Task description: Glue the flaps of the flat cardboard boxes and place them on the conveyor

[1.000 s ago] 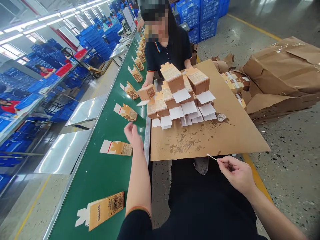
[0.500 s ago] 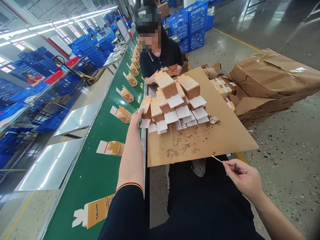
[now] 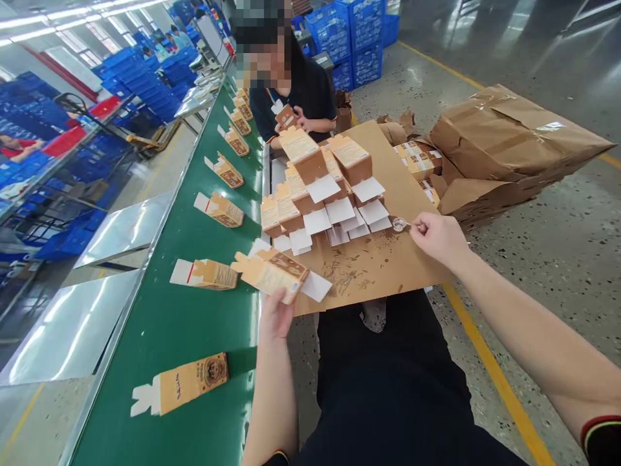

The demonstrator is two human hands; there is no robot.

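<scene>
In the head view, the left hand (image 3: 277, 314) is closed on a carton (image 3: 276, 278) over the near corner of the cardboard sheet (image 3: 388, 265), apparently gripped low to leave its white flap (image 3: 317, 287) unobstructed. The right hand (image 3: 439, 238), fingertips pinched, holds a thin stick (image 3: 408, 224) at the clear dish (image 3: 399, 224), probably for fine control.

Blue crates (image 3: 367, 39) stand stacked on speckled floor (image 3: 548, 259).

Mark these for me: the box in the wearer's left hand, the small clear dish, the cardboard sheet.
Held box (image 3: 270, 274): head view, on its tan face.
Clear dish (image 3: 398, 225): head view, on its middle.
Cardboard sheet (image 3: 414, 266): head view, on bare surface near the wearer's side.
</scene>
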